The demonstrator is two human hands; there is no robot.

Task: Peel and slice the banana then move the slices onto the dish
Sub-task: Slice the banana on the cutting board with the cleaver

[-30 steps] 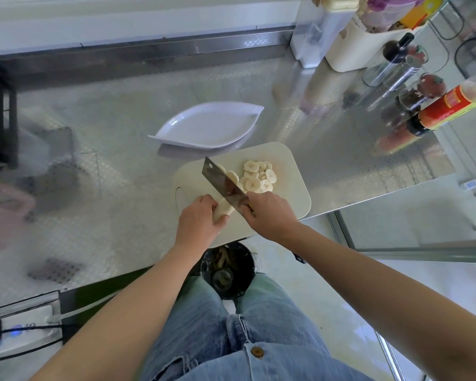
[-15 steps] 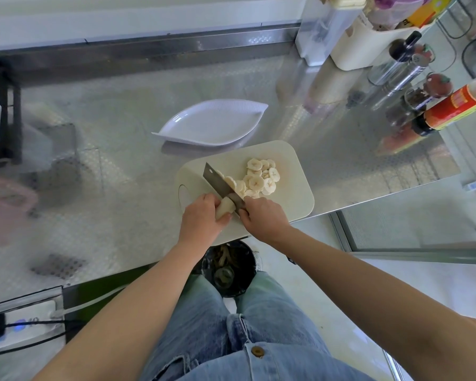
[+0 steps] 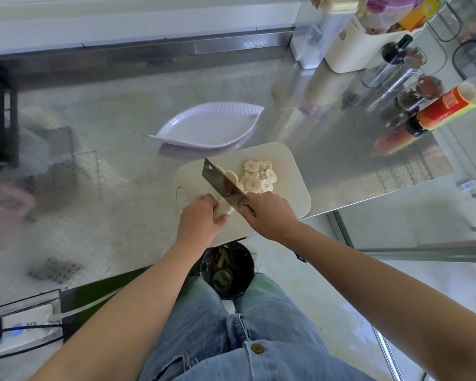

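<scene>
A cream cutting board (image 3: pixel 289 166) lies at the counter's near edge. On it sits a pile of several round banana slices (image 3: pixel 257 177). My left hand (image 3: pixel 201 218) pins the short peeled banana stub (image 3: pixel 223 209) to the board. My right hand (image 3: pixel 270 214) grips the handle of a steel cleaver (image 3: pixel 221 184), whose blade stands against the stub's cut end, with slices leaning on its far side. A white leaf-shaped dish (image 3: pixel 208 125) holding nothing sits just behind the board.
Bottles, shakers and a red-labelled sauce bottle (image 3: pixel 448 108) crowd the counter's right rear beside a cream caddy (image 3: pixel 363 42). A black bin (image 3: pixel 227 270) with peel stands on the floor between my knees. A dark rack (image 3: pixel 0 116) stands at far left.
The cleaver dropped through the banana and rose again, leaving fresh slices by the pile. The stub under my left hand has grown shorter.
</scene>
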